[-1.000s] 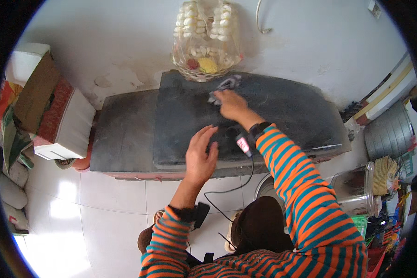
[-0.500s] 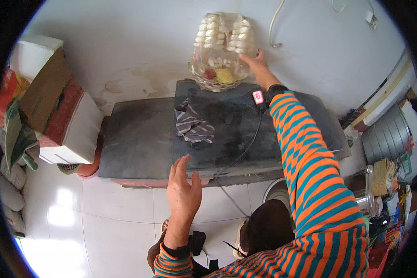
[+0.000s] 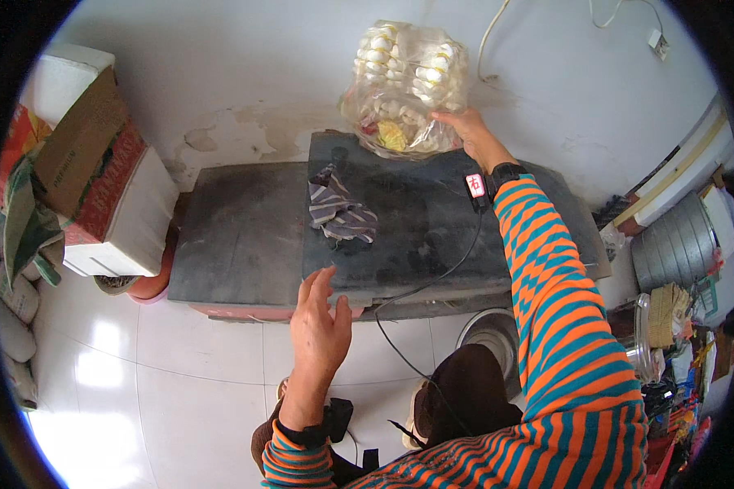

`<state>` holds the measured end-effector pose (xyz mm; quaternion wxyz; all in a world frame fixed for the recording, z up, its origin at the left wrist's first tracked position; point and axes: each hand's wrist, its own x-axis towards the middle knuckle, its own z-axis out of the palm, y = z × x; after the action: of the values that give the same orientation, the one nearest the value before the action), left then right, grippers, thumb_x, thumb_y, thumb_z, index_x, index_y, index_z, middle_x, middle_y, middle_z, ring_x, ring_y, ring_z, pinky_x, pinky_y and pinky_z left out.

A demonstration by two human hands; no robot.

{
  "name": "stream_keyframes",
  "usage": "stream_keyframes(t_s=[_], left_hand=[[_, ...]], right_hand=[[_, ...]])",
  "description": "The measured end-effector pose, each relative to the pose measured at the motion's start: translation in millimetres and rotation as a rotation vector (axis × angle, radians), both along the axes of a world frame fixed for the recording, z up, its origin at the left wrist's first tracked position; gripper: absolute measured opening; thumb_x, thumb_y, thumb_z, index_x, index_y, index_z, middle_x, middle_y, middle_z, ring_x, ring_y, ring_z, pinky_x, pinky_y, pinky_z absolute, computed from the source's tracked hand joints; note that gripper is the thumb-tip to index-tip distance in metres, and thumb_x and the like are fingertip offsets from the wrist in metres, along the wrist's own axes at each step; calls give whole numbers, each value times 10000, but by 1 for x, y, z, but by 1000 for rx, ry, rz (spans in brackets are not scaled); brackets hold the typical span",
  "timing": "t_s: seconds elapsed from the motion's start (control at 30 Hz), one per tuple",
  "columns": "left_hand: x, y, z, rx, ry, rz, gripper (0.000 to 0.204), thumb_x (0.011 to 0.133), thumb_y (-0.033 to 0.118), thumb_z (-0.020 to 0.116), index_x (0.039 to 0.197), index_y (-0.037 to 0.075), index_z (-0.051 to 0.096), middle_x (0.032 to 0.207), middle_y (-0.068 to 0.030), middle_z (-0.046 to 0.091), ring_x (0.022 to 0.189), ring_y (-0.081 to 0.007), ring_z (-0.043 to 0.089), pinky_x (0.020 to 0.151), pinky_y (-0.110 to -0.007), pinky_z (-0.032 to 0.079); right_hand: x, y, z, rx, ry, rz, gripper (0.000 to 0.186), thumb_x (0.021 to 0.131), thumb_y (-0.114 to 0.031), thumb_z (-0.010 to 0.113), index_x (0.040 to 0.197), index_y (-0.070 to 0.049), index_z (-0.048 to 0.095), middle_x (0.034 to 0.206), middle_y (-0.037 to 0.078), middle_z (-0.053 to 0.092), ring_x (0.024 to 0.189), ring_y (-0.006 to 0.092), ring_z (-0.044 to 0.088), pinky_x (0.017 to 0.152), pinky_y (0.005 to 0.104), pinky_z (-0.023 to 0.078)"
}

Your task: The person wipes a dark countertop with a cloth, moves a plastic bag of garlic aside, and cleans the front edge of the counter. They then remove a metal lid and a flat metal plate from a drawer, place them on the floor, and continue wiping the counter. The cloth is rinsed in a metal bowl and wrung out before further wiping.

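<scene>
A basket wrapped in clear plastic (image 3: 408,106) leans at the back of a dark low tabletop (image 3: 249,220), by the wall. Through the wrap show rows of white rounded pieces and a yellow and a red item; I cannot make out their kind. My right hand (image 3: 467,134) grips the right side of this wrapped basket, thumb on the near face, other fingers mostly hidden. My left hand (image 3: 320,330) hovers empty before the table's front edge, fingers and thumb apart. A striped grey cloth (image 3: 340,208) lies crumpled on the tabletop between my hands.
White boxes and a brown carton (image 3: 86,151) are stacked at the left. A metal basin (image 3: 497,330) stands on the floor by my knee. A thin black cable (image 3: 420,287) runs from my right wrist across the table edge. Clutter and a grey ribbed container (image 3: 675,243) line the right.
The wrapped basket has shifted right and tilted, with my right hand now closed on its side. My left hand keeps almost the same place and shape.
</scene>
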<state>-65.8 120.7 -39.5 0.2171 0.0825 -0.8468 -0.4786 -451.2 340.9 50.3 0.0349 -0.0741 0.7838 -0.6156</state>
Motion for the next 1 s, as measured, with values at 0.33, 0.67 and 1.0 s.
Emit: stream_keyframes(t_s=[0.33,0.67,1.0], left_hand=[[-3,7,-14,-33,-37,-50,458,863,7,658,1312,45,576,1318,-210,590,971,-319,697,742,-392,601],[-4,14,-17,-64,-95,-92,437,874,-2,645,1306,45,596,1329,-188,593,982,-312,689,769,-389,589],[-4,11,-15,-125,-108,-89,431,871,-15,636,1298,34,603,1360,-212,573,1124,-395,651,882,-427,573]], right_hand=[[35,121,-6,-374,-23,-99,374,829,-134,802,1141,18,662,1095,155,682,986,289,694,770,429,604],[72,299,-22,-171,90,-383,390,845,-189,806,1167,-19,666,1046,125,700,828,263,715,614,386,573],[95,249,-34,158,368,-1120,586,799,-149,778,1327,-16,561,1204,145,646,1090,296,617,899,404,502]])
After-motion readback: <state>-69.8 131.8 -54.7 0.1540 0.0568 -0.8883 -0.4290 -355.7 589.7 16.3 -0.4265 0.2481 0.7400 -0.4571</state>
